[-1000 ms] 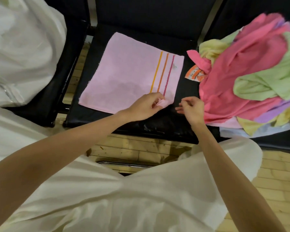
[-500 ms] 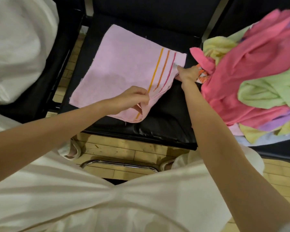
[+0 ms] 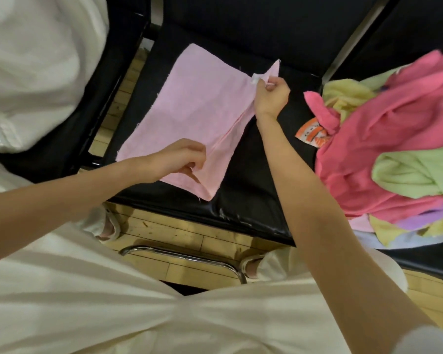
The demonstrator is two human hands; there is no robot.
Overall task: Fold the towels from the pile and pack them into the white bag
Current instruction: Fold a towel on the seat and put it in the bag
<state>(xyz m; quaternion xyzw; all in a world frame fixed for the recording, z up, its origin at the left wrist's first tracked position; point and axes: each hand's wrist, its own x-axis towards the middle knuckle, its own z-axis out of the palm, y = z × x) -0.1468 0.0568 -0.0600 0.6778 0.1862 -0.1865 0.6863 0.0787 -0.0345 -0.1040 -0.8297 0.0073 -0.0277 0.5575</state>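
Pink terry towel [image 3: 197, 108], rectangular with frayed edges, lies partly folded on the black padded seat [image 3: 253, 190]. Right hand [image 3: 270, 97] pinches its far corner, lifted; left hand [image 3: 182, 158] pinches the near edge. Towel pile [image 3: 394, 139], crumpled and multicoloured, sits right of both grips.

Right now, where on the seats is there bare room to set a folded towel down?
Bare black seat lies between the pink towel and the towel pile, crossed by the right hand and its forearm. A strip beyond the towel is also free. The right-hand seat is crowded by the pile; the white bag fills the left.
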